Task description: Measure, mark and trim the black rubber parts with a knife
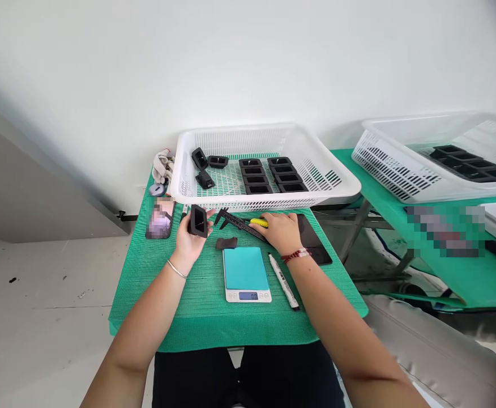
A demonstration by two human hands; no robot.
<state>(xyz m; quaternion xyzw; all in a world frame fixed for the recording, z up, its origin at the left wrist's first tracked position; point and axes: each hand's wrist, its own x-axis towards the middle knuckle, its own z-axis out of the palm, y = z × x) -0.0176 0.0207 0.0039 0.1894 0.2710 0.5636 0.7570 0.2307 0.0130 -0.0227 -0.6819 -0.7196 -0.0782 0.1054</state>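
Note:
My left hand (pixel 188 241) holds up a black rectangular part (pixel 197 221) with a hollow middle, in front of the white basket. My right hand (pixel 282 231) is palm down, its thumb against a yellow-handled tool (pixel 256 222); most of the tool and the fingertips are hidden. Beside that hand lies a black caliper (pixel 236 222), its jaws pointing left. A digital scale (pixel 247 272) with a blue-green plate sits between my forearms. Just behind the scale is a small dark strip (pixel 226 243), and a white marker (pixel 283 281) lies to its right.
The white basket (pixel 248 205) at the back holds several black parts (pixel 256 180). A phone (pixel 160 218) and gloves (pixel 162 165) lie at the left. A dark flat slab (pixel 316 243) is beyond my right wrist. Another basket (pixel 394 170) stands on the table at right.

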